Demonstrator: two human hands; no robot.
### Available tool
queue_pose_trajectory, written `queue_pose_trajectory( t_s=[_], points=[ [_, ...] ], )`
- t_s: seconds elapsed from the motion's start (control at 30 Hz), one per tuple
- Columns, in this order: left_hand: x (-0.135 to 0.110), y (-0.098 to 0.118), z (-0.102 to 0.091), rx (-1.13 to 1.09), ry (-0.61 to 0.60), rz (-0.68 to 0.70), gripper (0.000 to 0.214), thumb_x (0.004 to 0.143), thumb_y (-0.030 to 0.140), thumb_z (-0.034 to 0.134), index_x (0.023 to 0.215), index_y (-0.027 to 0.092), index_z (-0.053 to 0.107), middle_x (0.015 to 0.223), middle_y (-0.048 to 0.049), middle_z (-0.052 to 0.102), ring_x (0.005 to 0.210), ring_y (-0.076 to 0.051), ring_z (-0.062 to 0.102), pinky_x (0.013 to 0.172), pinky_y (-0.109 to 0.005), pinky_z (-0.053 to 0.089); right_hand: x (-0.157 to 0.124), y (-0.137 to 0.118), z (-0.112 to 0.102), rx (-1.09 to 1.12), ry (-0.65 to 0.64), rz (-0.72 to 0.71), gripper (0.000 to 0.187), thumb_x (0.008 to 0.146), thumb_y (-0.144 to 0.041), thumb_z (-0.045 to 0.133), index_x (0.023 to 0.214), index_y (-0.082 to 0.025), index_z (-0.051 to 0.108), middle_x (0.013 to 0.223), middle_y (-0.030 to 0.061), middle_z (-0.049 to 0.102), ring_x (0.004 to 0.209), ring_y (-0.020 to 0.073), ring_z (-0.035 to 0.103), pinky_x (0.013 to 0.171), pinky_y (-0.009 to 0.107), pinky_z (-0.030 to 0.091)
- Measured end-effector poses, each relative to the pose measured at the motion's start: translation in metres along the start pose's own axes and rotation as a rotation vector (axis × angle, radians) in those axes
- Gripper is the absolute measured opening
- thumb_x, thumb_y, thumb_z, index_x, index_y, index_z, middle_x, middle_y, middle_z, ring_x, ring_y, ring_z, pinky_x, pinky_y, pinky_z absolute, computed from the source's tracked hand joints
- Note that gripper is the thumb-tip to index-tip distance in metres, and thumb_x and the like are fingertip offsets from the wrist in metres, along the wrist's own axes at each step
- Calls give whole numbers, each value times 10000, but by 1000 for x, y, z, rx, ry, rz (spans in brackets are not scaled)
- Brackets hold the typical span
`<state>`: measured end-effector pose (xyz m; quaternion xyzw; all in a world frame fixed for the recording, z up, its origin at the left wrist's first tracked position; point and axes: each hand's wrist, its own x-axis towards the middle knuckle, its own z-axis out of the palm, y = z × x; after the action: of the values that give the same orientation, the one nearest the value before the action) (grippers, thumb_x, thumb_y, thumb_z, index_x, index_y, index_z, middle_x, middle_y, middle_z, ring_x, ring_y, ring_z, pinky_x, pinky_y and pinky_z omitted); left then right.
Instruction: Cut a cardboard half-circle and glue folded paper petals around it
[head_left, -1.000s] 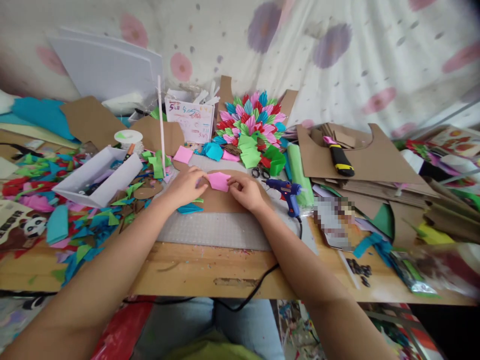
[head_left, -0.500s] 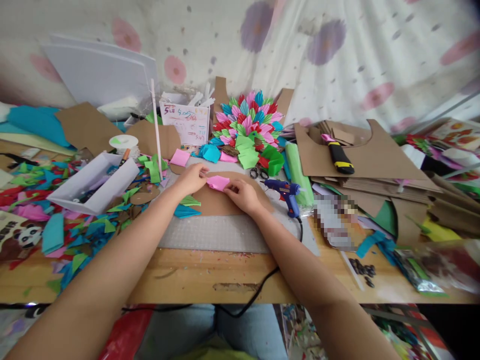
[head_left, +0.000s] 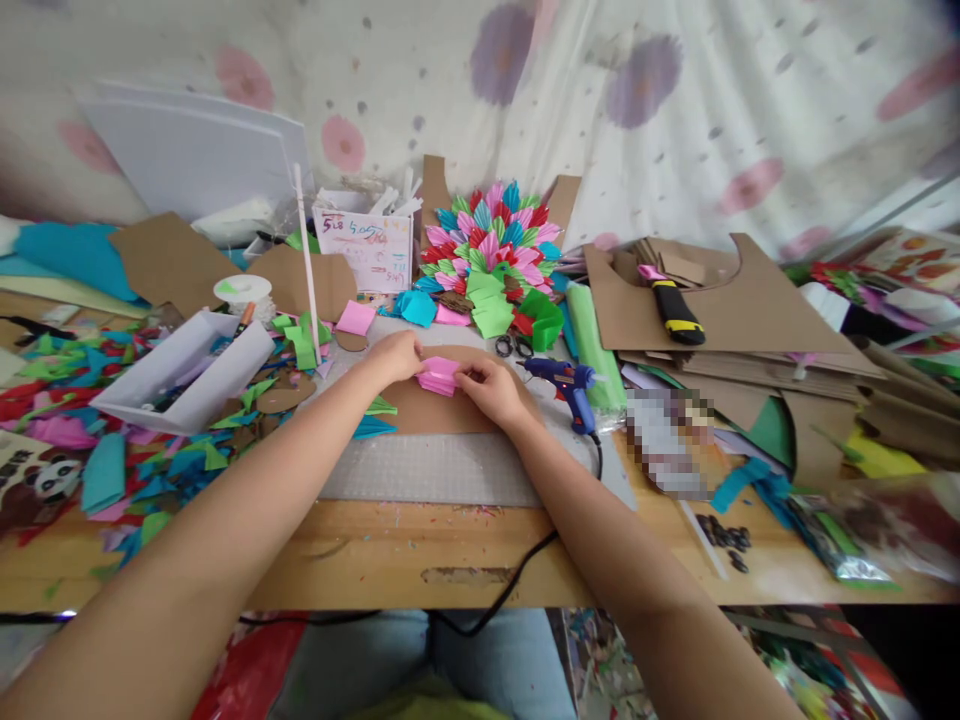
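A piece of pink crepe paper [head_left: 439, 376] with fold lines is stretched between my two hands, above a brown cardboard piece [head_left: 442, 414]. My left hand [head_left: 399, 355] pinches its left end, and my right hand [head_left: 489, 388] pinches the right end between thumb and fingers. Under the left wrist lie a green folded paper piece [head_left: 382, 406] and a blue one [head_left: 373, 427], both on the cardboard's left edge. The cardboard rests on a grey cutting mat [head_left: 442, 470]. A blue hot glue gun [head_left: 566, 382] lies just right of my right hand.
Behind the mat stands a cardboard piece covered in colourful paper petals [head_left: 491, 235]. Paper scraps [head_left: 180, 470] and a white box [head_left: 184, 370] crowd the left. A yellow-black utility knife [head_left: 675, 312] lies on stacked cardboard [head_left: 757, 310] at right. The glue gun's cord [head_left: 517, 580] crosses the table's front edge.
My left hand has come to the paper's left end. The pink paper is now pulled lengthwise between both hands and shows clear folds. The view has shifted slightly.
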<state>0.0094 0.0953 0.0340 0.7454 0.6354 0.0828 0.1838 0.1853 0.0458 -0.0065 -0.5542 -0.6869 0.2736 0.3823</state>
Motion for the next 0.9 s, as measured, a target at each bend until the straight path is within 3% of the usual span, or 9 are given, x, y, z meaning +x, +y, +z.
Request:
queue_pose_trajectory(
  t_s=[0.13, 0.23, 0.43, 0.6, 0.67, 0.77, 0.83, 0.9],
  points=[
    [1, 1, -2, 37, -21, -2, 161, 614, 225, 660, 773, 203, 674, 767, -34, 697, 715, -189, 625, 591, -256, 432, 1, 2, 0, 19, 13, -4, 161, 745, -307, 529, 721, -179, 624, 670, -5, 623, 632, 130, 555, 597, 239, 424],
    [3, -9, -9, 2, -39, 24, 137, 618, 222, 627, 737, 190, 685, 755, -27, 696, 718, -195, 627, 596, -264, 439, 0, 2, 1, 75, 15, 16, 165, 761, -320, 527, 733, -183, 616, 657, -4, 629, 616, 132, 568, 600, 245, 440],
    [7, -59, -43, -122, -7, -75, 134, 624, 200, 602, 742, 190, 664, 678, -15, 677, 643, -173, 628, 620, -272, 472, -2, -1, 1, 78, 14, -43, 171, 781, -320, 522, 730, -189, 618, 724, 12, 651, 672, 138, 586, 639, 255, 446],
    [0, -90, -59, 88, 115, -169, 147, 528, 154, 683, 653, 217, 638, 703, -31, 667, 779, -241, 633, 733, -338, 476, -3, -1, 3, 26, 43, -45, 186, 799, -320, 497, 755, -196, 628, 762, 9, 655, 706, 143, 584, 663, 263, 442],
    [-7, -88, -57, 144, 231, -157, 202, 507, 135, 706, 682, 215, 642, 777, -61, 661, 844, -278, 619, 763, -376, 471, -3, -1, 5, -3, 69, -34, 183, 799, -312, 496, 757, -192, 628, 759, 11, 651, 706, 146, 580, 661, 265, 439],
    [-21, -65, -50, 158, 493, -39, 270, 552, 166, 719, 812, 193, 653, 927, -113, 623, 943, -315, 582, 810, -420, 458, -6, -4, 5, -50, 77, -49, 183, 812, -292, 483, 762, -193, 629, 756, 9, 645, 713, 145, 577, 668, 263, 435],
    [-33, -41, -42, 134, 508, 28, 276, 624, 159, 678, 897, 192, 646, 1007, -111, 602, 966, -292, 574, 831, -405, 455, -8, -7, 3, -101, 52, -89, 177, 820, -275, 481, 782, -197, 635, 783, 12, 646, 739, 145, 577, 694, 265, 437],
    [-46, -18, -31, 77, 377, 90, 232, 678, 166, 647, 907, 199, 641, 1030, -82, 601, 954, -249, 580, 841, -364, 458, -9, -9, 0, -177, 5, -154, 147, 807, -235, 505, 801, -201, 648, 840, 23, 651, 815, 158, 575, 756, 279, 435]
  ],
)
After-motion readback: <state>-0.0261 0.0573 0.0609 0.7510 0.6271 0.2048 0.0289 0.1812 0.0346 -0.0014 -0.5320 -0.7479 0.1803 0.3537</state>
